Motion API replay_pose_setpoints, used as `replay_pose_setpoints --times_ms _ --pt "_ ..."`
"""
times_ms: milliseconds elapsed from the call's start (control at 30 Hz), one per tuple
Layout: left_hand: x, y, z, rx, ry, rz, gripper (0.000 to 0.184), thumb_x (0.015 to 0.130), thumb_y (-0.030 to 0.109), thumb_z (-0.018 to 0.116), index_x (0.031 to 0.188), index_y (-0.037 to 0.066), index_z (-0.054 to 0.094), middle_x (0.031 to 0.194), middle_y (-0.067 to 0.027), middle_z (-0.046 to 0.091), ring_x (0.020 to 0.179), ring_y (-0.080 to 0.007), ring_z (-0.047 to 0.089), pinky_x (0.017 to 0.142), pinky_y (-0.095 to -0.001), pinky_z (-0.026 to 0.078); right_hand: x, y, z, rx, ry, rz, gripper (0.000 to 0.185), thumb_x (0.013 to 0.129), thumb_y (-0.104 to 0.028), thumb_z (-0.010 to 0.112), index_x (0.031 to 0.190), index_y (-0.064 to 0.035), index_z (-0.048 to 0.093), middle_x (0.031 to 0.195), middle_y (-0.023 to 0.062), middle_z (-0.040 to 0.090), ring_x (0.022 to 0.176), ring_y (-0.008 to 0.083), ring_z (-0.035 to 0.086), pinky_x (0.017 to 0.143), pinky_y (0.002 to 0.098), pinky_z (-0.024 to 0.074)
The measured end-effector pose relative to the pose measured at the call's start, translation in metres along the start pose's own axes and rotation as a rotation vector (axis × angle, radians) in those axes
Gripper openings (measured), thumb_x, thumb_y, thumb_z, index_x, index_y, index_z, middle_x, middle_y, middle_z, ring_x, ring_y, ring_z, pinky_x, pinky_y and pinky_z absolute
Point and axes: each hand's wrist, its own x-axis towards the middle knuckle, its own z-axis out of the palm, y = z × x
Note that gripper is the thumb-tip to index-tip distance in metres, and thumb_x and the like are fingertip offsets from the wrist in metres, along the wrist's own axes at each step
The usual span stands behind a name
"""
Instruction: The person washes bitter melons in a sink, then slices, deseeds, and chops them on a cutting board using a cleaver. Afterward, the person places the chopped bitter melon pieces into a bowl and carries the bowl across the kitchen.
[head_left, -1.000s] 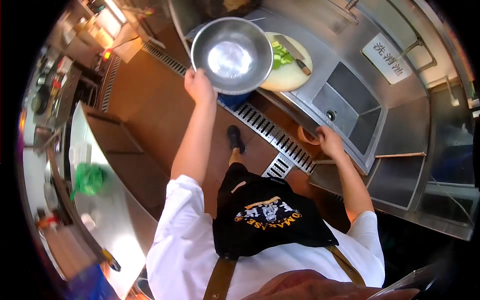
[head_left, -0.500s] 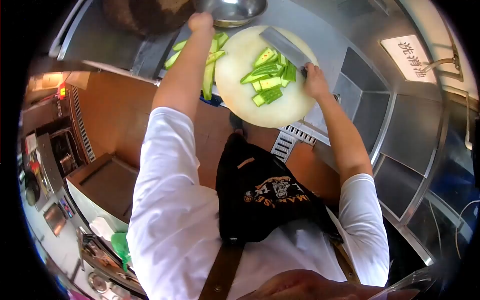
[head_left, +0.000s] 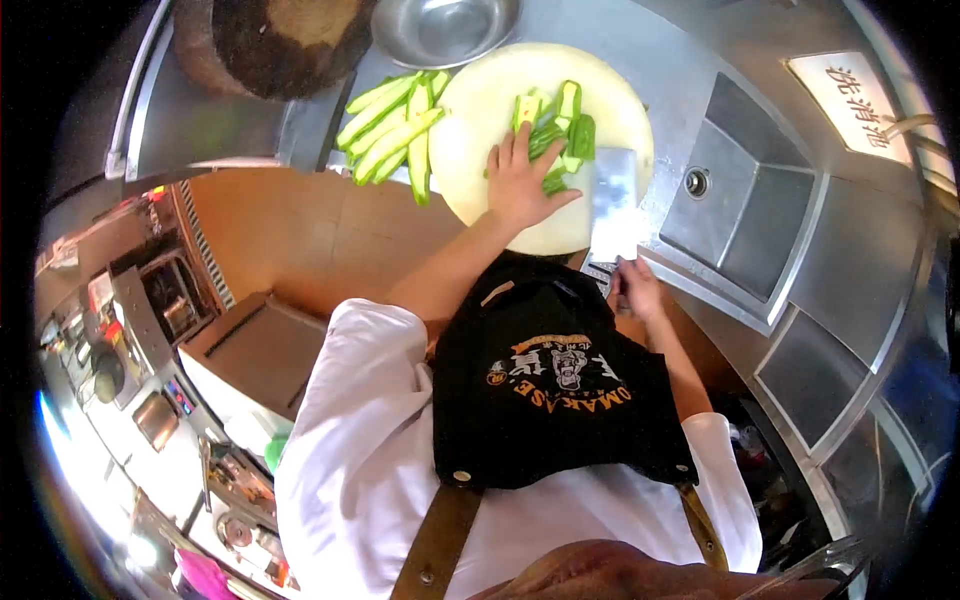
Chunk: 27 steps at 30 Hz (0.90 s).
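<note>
Cut green cucumber pieces (head_left: 578, 135) are gathered on the round, pale cutting board (head_left: 465, 120). My left hand (head_left: 522, 188) lies over their near left side with fingers spread, touching them and hiding some. A cleaver (head_left: 613, 195) is in my right hand (head_left: 640, 288), which is closed around its handle at the board's near right edge. The shiny blade lies beside the pieces, over the right part of the board. Long cucumber strips (head_left: 385, 130) lie in a pile just left of the board.
A steel bowl (head_left: 445, 30) stands behind the board on the metal counter (head_left: 600, 25). At the back left is a thick, dark round wooden block (head_left: 235, 50). To the right, a steel sink (head_left: 740, 190) is set into the counter, below a sign (head_left: 845, 105).
My left hand has come from the steel bowl down onto the cut pieces. My right hand has drawn the cleaver nearer, turning its blade along the board's right side.
</note>
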Motion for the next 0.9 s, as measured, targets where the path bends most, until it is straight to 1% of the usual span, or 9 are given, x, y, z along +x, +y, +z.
replay_pose_setpoints --times_ms 133,233,333,533,633,733,767,833,900 --pt "-0.019 0.020 0.028 0.086 0.171 -0.133 0.065 0.074 0.050 0.076 0.131 0.023 0.062 0.141 -0.0194 0.046 0.125 -0.0454 0.042 0.101 -0.0565 0.035 0.013 0.025 0.049 -0.180 -0.301 -0.260 0.023 0.102 -0.027 0.056 0.096 -0.0046 0.058 0.068 0.0020 0.057 0.057 0.0131 0.054 0.051 0.0280 0.0433" --pt "-0.033 0.027 0.027 0.022 0.259 -0.240 0.059 0.075 0.039 0.079 0.129 0.020 0.064 0.135 -0.0184 0.050 0.121 -0.0424 0.044 0.101 -0.0522 0.038 0.013 0.016 0.053 -0.159 -0.442 -0.208 0.020 0.102 -0.025 0.056 0.100 -0.0049 0.057 0.067 0.0015 0.054 0.054 0.0123 0.052 0.050 0.0276 0.0429" --pt "-0.037 0.027 0.014 -0.054 0.423 -0.270 0.057 0.073 0.030 0.081 0.127 0.017 0.065 0.132 -0.0187 0.051 0.117 -0.0397 0.046 0.100 -0.0479 0.039 -0.004 -0.013 0.054 -0.277 -0.440 -0.080 0.019 0.101 -0.024 0.056 0.104 -0.0050 0.057 0.067 0.0016 0.054 0.052 0.0118 0.051 0.047 0.0273 0.0420" --pt "0.036 -0.001 -0.058 -0.043 0.591 -0.220 0.055 0.075 0.033 0.080 0.124 0.014 0.067 0.125 -0.0207 0.055 0.114 -0.0391 0.050 0.100 -0.0475 0.041 -0.003 -0.115 0.106 -0.406 -0.482 -0.401 0.022 0.099 -0.023 0.055 0.104 -0.0018 0.058 0.059 0.0040 0.055 0.047 0.0129 0.051 0.046 0.0282 0.0403" --pt "0.114 -0.056 -0.087 0.039 0.573 -0.144 0.054 0.079 0.044 0.075 0.124 0.014 0.068 0.122 -0.0215 0.060 0.111 -0.0384 0.055 0.098 -0.0484 0.042 0.035 -0.163 0.144 -0.363 -0.486 -0.480 0.024 0.097 -0.027 0.057 0.094 -0.0034 0.057 0.062 0.0044 0.056 0.052 0.0140 0.054 0.049 0.0309 0.0439" --pt "0.180 -0.136 -0.058 0.062 0.586 -0.160 0.054 0.082 0.052 0.069 0.120 0.014 0.070 0.123 -0.0205 0.061 0.109 -0.0378 0.058 0.094 -0.0484 0.045 -0.006 -0.189 0.148 -0.059 -0.422 -0.289 0.025 0.101 -0.029 0.054 0.090 -0.0063 0.051 0.063 0.0041 0.056 0.049 0.0149 0.052 0.048 0.0279 0.0412" --pt "0.180 -0.131 -0.061 -0.015 0.503 -0.286 0.056 0.083 0.055 0.066 0.119 0.012 0.070 0.128 -0.0189 0.060 0.114 -0.0377 0.057 0.096 -0.0486 0.044 -0.014 -0.180 0.130 -0.137 -0.360 -0.263 0.027 0.103 -0.031 0.051 0.094 -0.0055 0.053 0.062 0.0046 0.056 0.051 0.0139 0.052 0.047 0.0266 0.0409" --pt "0.162 -0.116 -0.055 0.069 0.450 -0.111 0.053 0.082 0.050 0.070 0.121 0.014 0.069 0.127 -0.0179 0.061 0.119 -0.0362 0.056 0.097 -0.0494 0.045 -0.001 -0.127 0.088 -0.084 -0.273 -0.400 0.029 0.103 -0.030 0.051 0.110 -0.0030 0.059 0.067 0.0035 0.057 0.053 0.0139 0.053 0.050 0.0275 0.0424" --pt "0.127 -0.097 -0.025 -0.071 0.308 0.065 0.055 0.081 0.049 0.072 0.126 0.017 0.066 0.129 -0.0172 0.060 0.121 -0.0366 0.054 0.100 -0.0506 0.042 0.008 -0.079 0.054 0.077 -0.067 -0.372 0.024 0.102 -0.024 0.053 0.111 -0.0024 0.061 0.071 0.0045 0.059 0.057 0.0140 0.055 0.053 0.0278 0.0448"
